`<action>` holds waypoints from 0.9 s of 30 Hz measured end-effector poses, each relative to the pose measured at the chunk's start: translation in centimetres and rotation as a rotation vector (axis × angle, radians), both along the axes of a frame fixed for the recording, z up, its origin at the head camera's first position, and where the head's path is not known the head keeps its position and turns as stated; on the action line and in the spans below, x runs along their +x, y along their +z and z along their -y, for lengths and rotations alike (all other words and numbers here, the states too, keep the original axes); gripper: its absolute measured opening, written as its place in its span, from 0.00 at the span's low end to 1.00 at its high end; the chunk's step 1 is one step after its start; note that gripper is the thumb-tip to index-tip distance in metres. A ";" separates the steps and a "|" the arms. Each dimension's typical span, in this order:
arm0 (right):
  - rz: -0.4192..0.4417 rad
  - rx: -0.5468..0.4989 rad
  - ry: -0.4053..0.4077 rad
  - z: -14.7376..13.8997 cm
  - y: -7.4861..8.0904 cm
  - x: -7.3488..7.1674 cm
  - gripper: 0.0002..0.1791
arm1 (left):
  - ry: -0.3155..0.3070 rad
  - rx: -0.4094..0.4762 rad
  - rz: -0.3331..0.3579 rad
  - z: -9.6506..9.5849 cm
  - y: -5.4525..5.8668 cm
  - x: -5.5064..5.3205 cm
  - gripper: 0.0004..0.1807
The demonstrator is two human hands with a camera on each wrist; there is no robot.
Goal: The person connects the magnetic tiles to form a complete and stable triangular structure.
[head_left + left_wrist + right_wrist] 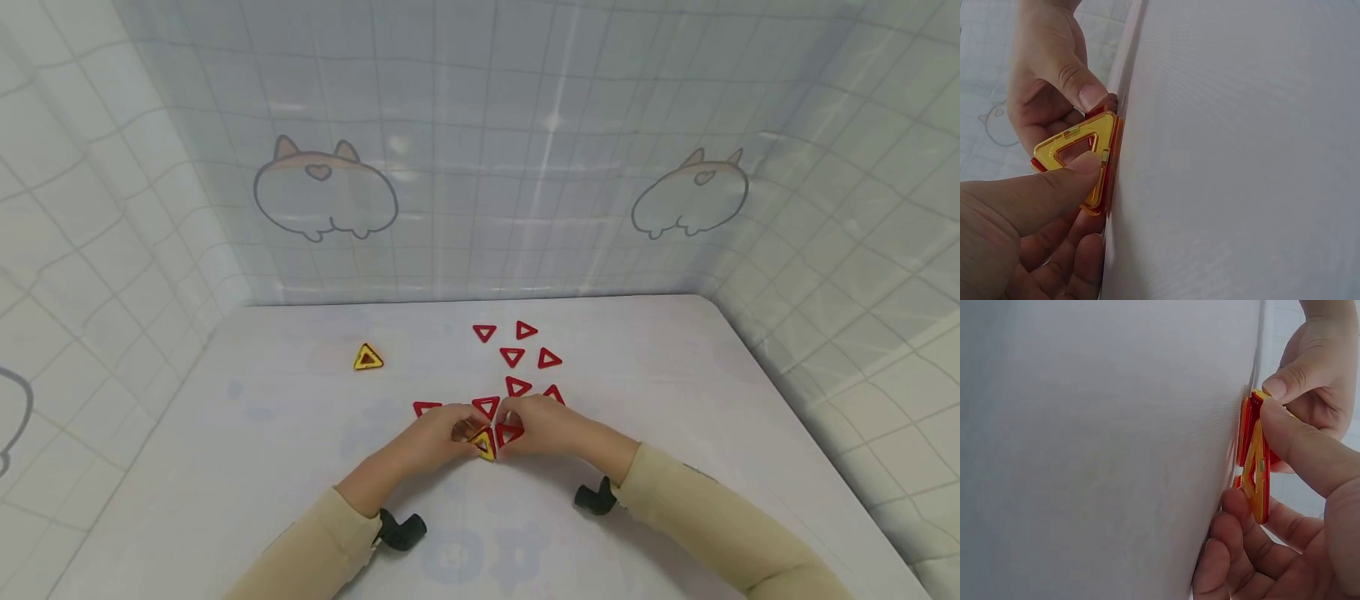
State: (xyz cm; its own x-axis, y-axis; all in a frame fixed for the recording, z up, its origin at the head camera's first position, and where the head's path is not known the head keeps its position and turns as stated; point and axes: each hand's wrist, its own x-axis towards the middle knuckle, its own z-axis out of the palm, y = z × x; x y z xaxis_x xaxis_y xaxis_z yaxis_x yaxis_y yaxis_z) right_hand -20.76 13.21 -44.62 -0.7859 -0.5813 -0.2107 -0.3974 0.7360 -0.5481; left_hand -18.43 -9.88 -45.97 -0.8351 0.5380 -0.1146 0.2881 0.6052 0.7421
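Low at the middle of the table, my two hands meet over small triangular magnetic tiles with open centres. My left hand (438,437) pinches a yellow triangular tile (1104,128), its thumb lying across the tile's face in the left wrist view. My right hand (546,427) pinches a red triangular tile (503,440) standing against the yellow one. From the right wrist, the right thumb presses the tilted tiles (1262,469), which show red and yellow edges. Another red triangle (486,401) lies just beyond the fingertips. Fingers partly hide how the tiles join.
Several red triangles lie scattered farther back, among them one red tile (512,351) and another (550,364). A red triangle (426,406) is partly covered by the left hand. A yellow triangle (368,366) sits at the back left. Tiled-pattern sheeting (480,208) walls the white table (285,467).
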 end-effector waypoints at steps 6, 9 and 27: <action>0.022 -0.006 -0.006 0.3 0.1 0.0 0.25 | 0.004 -0.007 -0.001 0.0 0.1 0.0 0.19; 0.033 -0.009 -0.003 0.3 0.2 0.1 0.24 | 0.015 -0.008 0.013 0.0 0.2 0.0 0.20; 0.055 -0.103 -0.032 0.3 -0.1 0.0 0.16 | 0.029 -0.015 0.017 0.0 0.2 0.0 0.18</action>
State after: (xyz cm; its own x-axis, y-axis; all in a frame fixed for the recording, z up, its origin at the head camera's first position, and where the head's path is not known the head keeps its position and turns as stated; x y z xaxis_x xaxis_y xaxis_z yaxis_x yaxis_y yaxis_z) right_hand -20.76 12.90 -44.74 -0.7931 -0.5771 -0.1947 -0.3419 0.6864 -0.6418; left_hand -18.47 -9.83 -45.74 -0.8481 0.5119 -0.1366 0.2582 0.6245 0.7371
